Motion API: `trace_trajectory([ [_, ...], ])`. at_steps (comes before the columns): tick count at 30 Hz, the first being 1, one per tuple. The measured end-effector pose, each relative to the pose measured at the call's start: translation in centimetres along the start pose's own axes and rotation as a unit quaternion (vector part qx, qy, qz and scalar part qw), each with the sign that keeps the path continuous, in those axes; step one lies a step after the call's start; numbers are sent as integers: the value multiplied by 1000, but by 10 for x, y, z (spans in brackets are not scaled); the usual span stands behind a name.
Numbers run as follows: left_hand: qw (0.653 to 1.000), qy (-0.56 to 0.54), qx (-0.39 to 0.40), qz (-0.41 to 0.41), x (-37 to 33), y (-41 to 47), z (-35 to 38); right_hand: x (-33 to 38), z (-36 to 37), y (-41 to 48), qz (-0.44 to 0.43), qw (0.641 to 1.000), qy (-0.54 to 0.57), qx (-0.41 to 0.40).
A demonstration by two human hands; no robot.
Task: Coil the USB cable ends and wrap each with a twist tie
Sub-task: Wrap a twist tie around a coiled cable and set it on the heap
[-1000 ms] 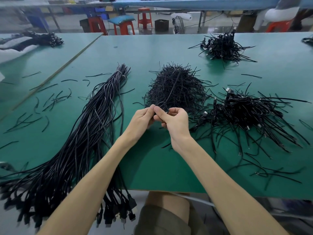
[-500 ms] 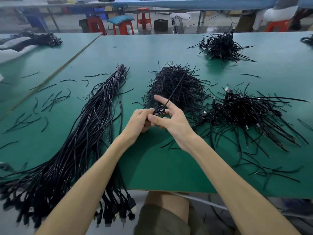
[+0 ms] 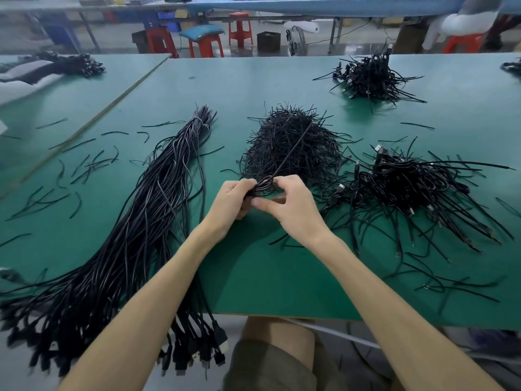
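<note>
Together, left hand point(image 3: 234, 199) and right hand point(image 3: 296, 213) fingers point(image 3: 285, 182) pinch the coiled cable point(image 3: 264, 188).

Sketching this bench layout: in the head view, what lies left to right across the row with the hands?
Scattered loose ties → long bundle of straight cables → left hand → coiled cable → right hand → pile of coiled cables.

Nothing here can be read: no lettering, label, brand or number. The plugs of the cable bundle point(image 3: 197, 354) hanging over the near edge of the table point(image 3: 253, 277) are blurred. The blue bins point(image 3: 166, 16) and the dark box point(image 3: 268, 40) behind it are too small and soft to show any writing.
</note>
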State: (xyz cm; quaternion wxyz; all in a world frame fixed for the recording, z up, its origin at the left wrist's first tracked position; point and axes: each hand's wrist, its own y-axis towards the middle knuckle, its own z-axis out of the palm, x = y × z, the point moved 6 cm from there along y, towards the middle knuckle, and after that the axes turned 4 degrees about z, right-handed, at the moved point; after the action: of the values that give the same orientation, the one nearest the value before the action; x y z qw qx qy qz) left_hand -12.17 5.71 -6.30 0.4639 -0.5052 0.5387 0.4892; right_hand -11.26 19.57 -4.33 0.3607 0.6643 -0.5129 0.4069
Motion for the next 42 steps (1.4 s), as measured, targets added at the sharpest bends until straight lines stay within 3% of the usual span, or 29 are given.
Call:
trace_trajectory([
  [15,999,14,26,12,0,0,1,7,4,-8,-46,993,-90,-60],
  [20,999,15,-1,33,0,0,1,11,1,-9,-68,989,-102,-81],
  [26,994,10,-50,95,-5,1,-5,4,-1,-9,-19,997,-30,-71],
  [29,991,43,-15,129,-13,-3,-1,-1,-9,-11,2,997,5,-76],
  [37,977,99,169,85,-33,-16,18,-10,-30,-21,15,998,25,-54],
  [42,980,64,156,108,-41,-27,27,-8,-27,-32,3,998,28,-47],
])
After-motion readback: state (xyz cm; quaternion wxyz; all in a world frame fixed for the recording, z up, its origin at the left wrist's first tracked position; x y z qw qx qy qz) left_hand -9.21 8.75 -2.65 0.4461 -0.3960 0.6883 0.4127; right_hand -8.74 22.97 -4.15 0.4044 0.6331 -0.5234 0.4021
